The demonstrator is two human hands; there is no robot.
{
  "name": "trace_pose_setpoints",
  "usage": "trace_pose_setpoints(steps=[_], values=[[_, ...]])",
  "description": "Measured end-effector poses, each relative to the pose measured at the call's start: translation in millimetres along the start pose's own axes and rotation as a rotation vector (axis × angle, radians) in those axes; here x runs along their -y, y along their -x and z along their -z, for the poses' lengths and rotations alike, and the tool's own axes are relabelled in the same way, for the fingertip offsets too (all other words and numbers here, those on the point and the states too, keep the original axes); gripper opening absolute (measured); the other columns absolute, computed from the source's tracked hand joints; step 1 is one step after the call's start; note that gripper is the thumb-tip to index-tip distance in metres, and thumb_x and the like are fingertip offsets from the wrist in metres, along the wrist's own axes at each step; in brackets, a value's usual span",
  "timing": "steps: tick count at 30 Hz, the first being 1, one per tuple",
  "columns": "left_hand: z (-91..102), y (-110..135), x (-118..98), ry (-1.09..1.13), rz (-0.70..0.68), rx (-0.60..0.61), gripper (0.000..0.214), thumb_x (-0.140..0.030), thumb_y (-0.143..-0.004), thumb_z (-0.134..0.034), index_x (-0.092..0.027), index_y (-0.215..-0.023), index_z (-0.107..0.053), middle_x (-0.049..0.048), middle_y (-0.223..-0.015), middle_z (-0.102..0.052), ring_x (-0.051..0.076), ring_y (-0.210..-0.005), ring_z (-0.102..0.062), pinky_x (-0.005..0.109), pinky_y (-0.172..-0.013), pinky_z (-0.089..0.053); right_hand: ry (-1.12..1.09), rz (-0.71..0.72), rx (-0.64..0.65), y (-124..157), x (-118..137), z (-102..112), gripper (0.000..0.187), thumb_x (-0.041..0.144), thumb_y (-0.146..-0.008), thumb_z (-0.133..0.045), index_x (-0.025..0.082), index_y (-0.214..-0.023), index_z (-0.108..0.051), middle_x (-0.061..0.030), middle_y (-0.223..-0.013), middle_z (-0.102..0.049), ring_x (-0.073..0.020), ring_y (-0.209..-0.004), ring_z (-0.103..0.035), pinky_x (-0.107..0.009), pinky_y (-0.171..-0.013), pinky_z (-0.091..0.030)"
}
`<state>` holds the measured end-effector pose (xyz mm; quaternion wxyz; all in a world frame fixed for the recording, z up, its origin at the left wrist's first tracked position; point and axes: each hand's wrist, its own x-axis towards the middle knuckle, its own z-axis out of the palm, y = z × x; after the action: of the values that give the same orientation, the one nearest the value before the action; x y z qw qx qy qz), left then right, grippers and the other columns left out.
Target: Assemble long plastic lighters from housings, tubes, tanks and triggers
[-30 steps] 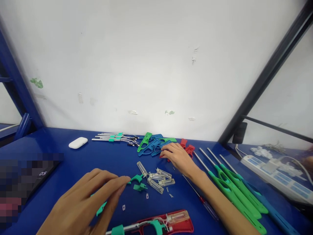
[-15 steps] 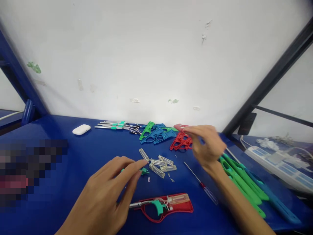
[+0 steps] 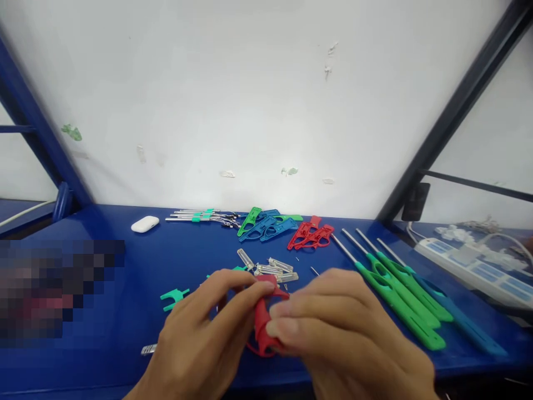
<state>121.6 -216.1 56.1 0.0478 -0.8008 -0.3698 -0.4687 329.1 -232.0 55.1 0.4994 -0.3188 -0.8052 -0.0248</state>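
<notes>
At the front of the blue table, a red lighter handle shell (image 3: 262, 319) is held between my hands. My left hand (image 3: 204, 328) pinches its upper left part with thumb and fingers. From the right, my right hand (image 3: 341, 328) has its fingers closed on the lower part. A red loop shows beneath; whether the two shell halves touch is hidden by my hands. Left of my left hand, a silver tube end (image 3: 148, 349) sticks out. Just behind my hands lie several clear lighter fuel tanks (image 3: 270, 269) and a green trigger piece (image 3: 174, 298).
Green and blue long lighters (image 3: 400, 294) lie at right, beside a white power strip (image 3: 474, 266). Red shell halves (image 3: 310, 233), blue and green shell halves (image 3: 266, 226) and metal lighter tubes (image 3: 195, 216) line the back. A white case (image 3: 145, 224) is at back left.
My right hand has brought a red shell half from the back pile down to the front. My left hand has moved right and closed on the red shell as well.
</notes>
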Motion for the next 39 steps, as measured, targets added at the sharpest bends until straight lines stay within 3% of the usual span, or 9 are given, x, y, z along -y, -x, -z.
trace_pose_setpoints(steps=[2, 5, 8, 12, 17, 20, 24, 31, 39], values=[[2.2, -4, 1, 0.089, 0.03, -0.039, 0.026, -0.013, -0.102, -0.056, -0.028, -0.109, -0.076, 0.0001, -0.1, -0.08, 0.013, -0.081, -0.078, 0.018, -0.074, -0.063, -0.132, -0.06, -0.097, -13, -4, 1, 0.028, 0.045, -0.102, -0.069, 0.049, -0.129, -0.072, 0.0004, -0.116, -0.082, -0.0295, -0.105, -0.079, -0.046, -0.088, -0.068], [3.5, -7, 0, 0.208, 0.172, -0.076, 0.017, -0.019, -0.1, -0.064, -0.029, -0.097, -0.076, -0.0036, -0.093, -0.081, 0.014, -0.079, -0.078, 0.021, -0.077, -0.064, -0.167, -0.209, 0.136, -26, -17, 6, 0.047, 0.072, -0.1, -0.052, 0.045, -0.136, -0.069, -0.002, -0.135, -0.075, -0.03, -0.12, -0.075, -0.043, -0.095, -0.067], [1.0, -9, -1, 0.346, 0.349, -0.066, 0.017, -0.026, -0.099, -0.066, -0.03, -0.088, -0.078, -0.0059, -0.088, -0.081, 0.014, -0.074, -0.078, 0.023, -0.074, -0.065, -0.255, -0.211, 0.387, -32, -29, 4, 0.05, 0.068, -0.106, -0.044, 0.042, -0.146, -0.061, -0.001, -0.128, -0.079, -0.0229, -0.11, -0.078, -0.033, -0.09, -0.066], [-3.3, -13, 4, 0.495, 0.439, -0.016, 0.014, -0.03, -0.098, -0.069, -0.03, -0.094, -0.083, -0.0032, -0.093, -0.082, 0.017, -0.08, -0.079, 0.023, -0.068, -0.064, -0.335, -0.167, 0.443, -35, -37, -5, 0.046, 0.061, -0.111, -0.039, 0.041, -0.145, -0.064, 0.0003, -0.106, -0.082, -0.018, -0.091, -0.079, -0.026, -0.08, -0.064], [7.5, -11, 14, 0.471, 0.525, 0.065, 0.023, -0.037, -0.094, -0.075, -0.034, -0.117, -0.079, -0.0029, -0.1, -0.083, 0.018, -0.087, -0.079, 0.024, -0.072, -0.066, -0.043, -0.194, 0.481, -14, -45, 3, 0.039, 0.051, -0.111, -0.048, 0.044, -0.148, -0.058, 0.0013, -0.135, -0.076, -0.0247, -0.128, -0.071, -0.032, -0.094, -0.064], [13.4, 0, 16, 0.337, 0.454, 0.149, 0.019, -0.041, -0.097, -0.073, -0.037, -0.114, -0.08, -0.0033, -0.104, -0.084, 0.02, -0.09, -0.081, 0.027, -0.076, -0.068, 0.093, -0.16, 0.468, 8, -48, 15, 0.041, 0.048, -0.111, -0.05, 0.044, -0.151, -0.055, -0.0001, -0.14, -0.073, -0.0251, -0.127, -0.072, -0.029, -0.084, -0.068], [4.2, 24, 19, 0.183, 0.254, 0.15, 0.017, -0.034, -0.1, -0.072, -0.038, -0.113, -0.081, -0.0052, -0.101, -0.084, 0.016, -0.09, -0.081, 0.024, -0.082, -0.066, 0.119, -0.106, 0.458, 27, -52, 18, 0.037, 0.049, -0.112, -0.045, 0.041, -0.144, -0.06, -0.0016, -0.117, -0.08, -0.0221, -0.097, -0.081, -0.026, -0.063, -0.067], [-11.1, 55, 29, -0.014, 0.158, 0.236, 0.023, -0.025, -0.101, -0.066, -0.032, -0.12, -0.077, 0.001, -0.105, -0.08, 0.02, -0.099, -0.074, 0.033, -0.092, -0.065, 0.037, -0.161, 0.355, 47, -71, 2, 0.027, 0.052, -0.102, -0.066, 0.038, -0.125, -0.069, 0.0018, -0.11, -0.082, -0.0248, -0.098, -0.077, -0.034, -0.083, -0.067], [-10.8, 66, 33, -0.09, 0.091, 0.288, 0.031, -0.017, -0.101, -0.061, -0.033, -0.125, -0.073, 0.0008, -0.109, -0.079, 0.02, -0.104, -0.072, 0.03, -0.093, -0.062, 0.046, -0.154, 0.356, 59, -73, -6, 0.028, 0.052, -0.104, -0.063, 0.035, -0.125, -0.072, -0.0016, -0.114, -0.08, -0.0271, -0.108, -0.074, -0.038, -0.091, -0.065]])
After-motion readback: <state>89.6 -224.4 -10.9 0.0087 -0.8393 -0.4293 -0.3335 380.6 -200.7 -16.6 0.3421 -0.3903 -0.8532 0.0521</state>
